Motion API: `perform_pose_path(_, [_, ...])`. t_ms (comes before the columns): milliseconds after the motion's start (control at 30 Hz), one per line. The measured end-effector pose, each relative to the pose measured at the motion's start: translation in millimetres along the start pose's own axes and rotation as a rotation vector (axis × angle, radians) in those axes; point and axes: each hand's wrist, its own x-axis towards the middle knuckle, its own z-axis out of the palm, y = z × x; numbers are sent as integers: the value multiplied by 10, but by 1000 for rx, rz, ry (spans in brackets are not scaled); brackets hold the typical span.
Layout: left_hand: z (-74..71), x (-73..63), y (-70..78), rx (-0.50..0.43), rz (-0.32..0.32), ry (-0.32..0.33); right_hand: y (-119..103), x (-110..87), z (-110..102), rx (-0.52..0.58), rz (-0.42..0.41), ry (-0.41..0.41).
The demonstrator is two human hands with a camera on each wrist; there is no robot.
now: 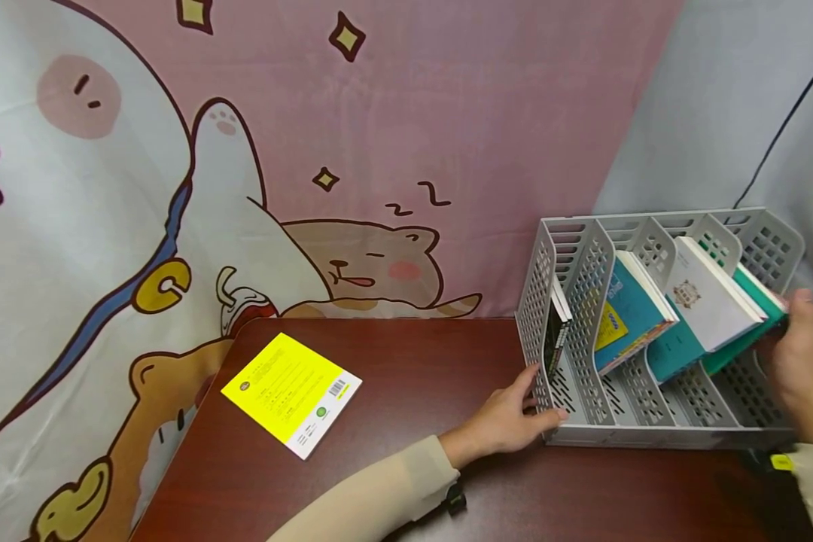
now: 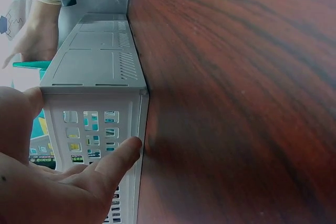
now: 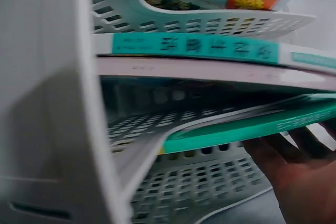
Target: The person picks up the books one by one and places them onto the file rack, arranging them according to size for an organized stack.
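Observation:
A grey plastic file rack (image 1: 657, 435) with several compartments stands on the table's right side. My left hand (image 1: 508, 421) grips its near left corner, thumb over the front lip. Fingers (image 2: 123, 156) lie along the perforated side wall. A green book (image 3: 247, 132) leans in the rightmost compartment. My right hand (image 3: 304, 182) touches its outer cover with the fingers, thumb hidden in the right wrist view. White and teal books (image 1: 707, 312) lean left of it, then blue books (image 1: 633, 312), then thin dark books (image 1: 555, 331) in the left compartment.
A yellow and white book (image 1: 291, 395) lies flat on the brown table (image 1: 420, 376), well left of the rack. Behind hangs a pink cartoon cloth (image 1: 488, 150). A black cable (image 1: 782, 124) runs down the pale wall behind the rack.

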Motion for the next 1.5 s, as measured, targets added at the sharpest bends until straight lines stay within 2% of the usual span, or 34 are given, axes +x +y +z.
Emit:
perform_pose_path(67, [0, -4, 7, -5, 2, 0, -72, -35, -11, -167, -32, 24])
perform_pose_path(133, [-8, -10, 22, -5, 0, 1, -169, -46, 13, -202, -46, 62])
perform_pose_path(300, [-25, -18, 40, 9, -7, -3, -434, -36, 122, -206, -27, 230])
perform_pose_path(367, [-22, -17, 36, 15, -8, -4, -490, -43, 141, -223, -31, 260])
perform_pose_path(567, [-5, -22, 39, 22, -5, 4, -597, -88, 132, -252, 12, 262])
perform_pose_path(733, [-3, -38, 52, 52, 7, 18, -716, -216, 148, -301, 18, 276])
perform_pose_path(867, [-37, -52, 61, 74, 33, 50, -782, -337, 194, -280, -63, 297])
perform_pose_path(933, [-76, -54, 62, 59, 58, 75, -799, -390, 231, -243, -143, 292])
perform_pose_path(1033, [-150, -45, 55, -6, 93, 112, -833, -495, 302, -208, -214, 244])
perform_pose_path(1167, [-271, -55, 38, -63, 143, 172, -839, -659, 471, -160, -250, 116])
perform_pose_path(1333, [-451, -138, 37, -75, 170, 218, -778, -876, 730, -106, -325, -113])
perform_pose_path(1500, [-630, -231, -10, -184, 136, 216, -788, -1087, 1017, -88, -397, -349])
